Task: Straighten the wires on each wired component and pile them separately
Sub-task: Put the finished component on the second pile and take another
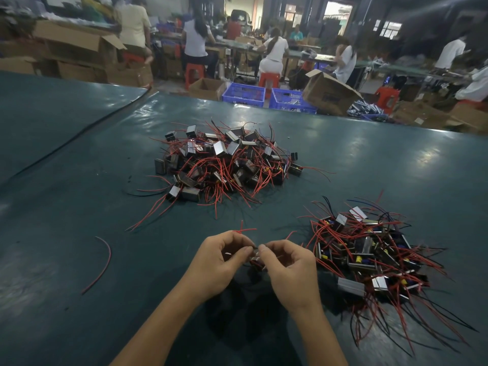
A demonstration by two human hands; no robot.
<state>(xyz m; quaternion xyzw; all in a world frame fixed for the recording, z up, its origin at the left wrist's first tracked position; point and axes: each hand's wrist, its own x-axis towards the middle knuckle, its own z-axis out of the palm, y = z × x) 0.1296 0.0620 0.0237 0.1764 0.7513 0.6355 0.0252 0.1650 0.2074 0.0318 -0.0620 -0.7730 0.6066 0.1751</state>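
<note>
Head view shows the left hand (217,264) and right hand (289,273) nearest, meeting low over the dark green counter (79,212). Both have fingers curled, with thumb and forefinger tips pinching one small wired component (256,260) between them. Its dark, metal-edged body is mostly hidden by the fingers, and a thin red wire (245,229) kinks out just beyond it. I judge that the step in hand is straightening this piece's leads. The next move likely calls for one hand to hold the body while the other draws each wire out through pinched fingers, then for the piece to be set down on the proper heap. Just right of the component lies the near pile (369,260), small boxy parts with yellow and blue bits. Their red and black leads mostly trail out long toward the person, so this is probably the finished heap. Well left of the component lies a loose red wire (103,262), alone on the counter. Beyond the component sits the far pile (224,162), silvery blocks knotted in tangled red leads and seemingly unsorted. Farther off, past the counter's edge, stand blue crates (244,94), cardboard boxes and seated workers.
</note>
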